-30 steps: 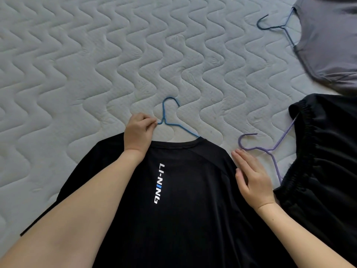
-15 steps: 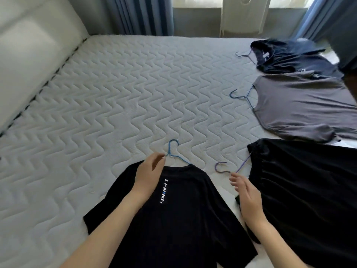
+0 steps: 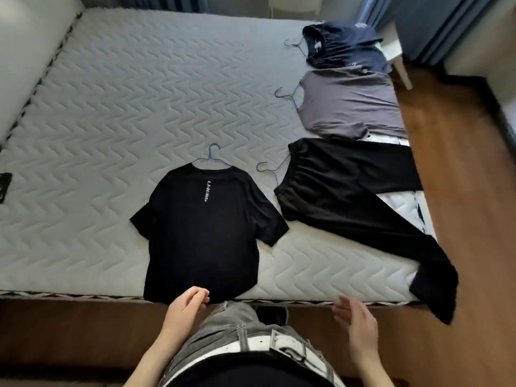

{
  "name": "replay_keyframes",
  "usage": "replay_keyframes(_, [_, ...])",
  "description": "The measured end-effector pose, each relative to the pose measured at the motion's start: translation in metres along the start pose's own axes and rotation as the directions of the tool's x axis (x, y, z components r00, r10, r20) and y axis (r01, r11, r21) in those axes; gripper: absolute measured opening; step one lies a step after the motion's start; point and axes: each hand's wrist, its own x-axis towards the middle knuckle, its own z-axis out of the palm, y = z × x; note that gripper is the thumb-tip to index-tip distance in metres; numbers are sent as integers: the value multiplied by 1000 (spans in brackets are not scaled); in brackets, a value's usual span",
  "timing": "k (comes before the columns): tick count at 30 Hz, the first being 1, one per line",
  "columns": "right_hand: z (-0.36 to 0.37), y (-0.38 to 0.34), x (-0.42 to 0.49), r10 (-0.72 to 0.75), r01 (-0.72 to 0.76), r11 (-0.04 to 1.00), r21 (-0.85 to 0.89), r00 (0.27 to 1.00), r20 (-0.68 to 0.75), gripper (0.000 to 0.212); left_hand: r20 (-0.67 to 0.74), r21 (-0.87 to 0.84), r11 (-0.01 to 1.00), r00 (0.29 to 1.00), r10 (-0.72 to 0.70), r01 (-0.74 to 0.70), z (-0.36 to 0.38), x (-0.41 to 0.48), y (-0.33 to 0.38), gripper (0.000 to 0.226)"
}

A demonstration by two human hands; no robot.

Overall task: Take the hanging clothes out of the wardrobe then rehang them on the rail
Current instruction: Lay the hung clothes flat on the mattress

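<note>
Now both hands empty: left hand point(image 3: 186, 303) loosely curled, right hand point(image 3: 356, 319) open

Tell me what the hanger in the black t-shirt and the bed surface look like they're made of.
Blue hanger: probably thin wire with a coloured coating, judging by its slim, evenly bent outline; bare painted metal is possible. Mattress: pale quilted fabric, matte, stitched in wavy rows that leave soft padded ridges. The black t-shirt lies flat on it.

We cannot see the shoulders of the blue hanger point(image 3: 213, 159), which sit inside the black T-shirt point(image 3: 206, 230). The right hand point(image 3: 356, 324) is smeared by motion blur, so its fingers point(image 3: 342, 305) cannot be counted. A dark object point(image 3: 5, 185) on the mattress point(image 3: 111, 121) is cut off by the left edge and unidentifiable.
</note>
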Motion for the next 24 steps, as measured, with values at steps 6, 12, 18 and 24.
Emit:
replay_keyframes(6, [-29,33,-23,112,-47,965,257,963,-244,28,204,179,981,978,35,-72,5,52,41,33])
replay_keyframes(12, [-84,57,-54,275,-31,887,462,837,-473,28,471,261,891,855,218,-371,100,82,146,22])
replay_keyframes(18, [-160,91,-66,408,75,787,612,680,-608,25,699,197,844,676,235,-498,263,54,204,21])
replay_keyframes(24, [-264,106,-34,430,47,799,600,652,-624,26,785,204,816,588,194,-541,416,1,212,24])
